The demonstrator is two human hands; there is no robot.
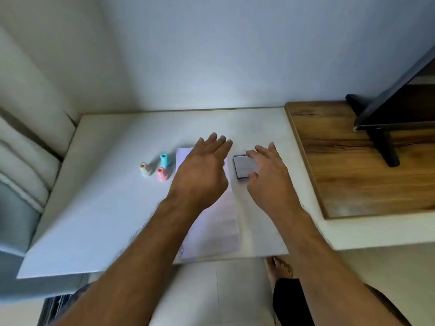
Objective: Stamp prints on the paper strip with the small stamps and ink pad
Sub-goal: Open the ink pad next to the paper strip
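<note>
While both bare arms reached forward, the broad white counter carried everything. Beside it on the right lay a brown wooden board with a black stand on it. A long white paper strip ran down the counter's middle, its far end hidden under the left hand, which hovered with fingers straight and spread, gripping nothing. The right hand had its fingers loosely curved at the small grey square ink pad (whether they actually gripped it, I cannot tell), just right of the strip. Three small stamps stood left of the strip: teal, pink, cream.
</note>
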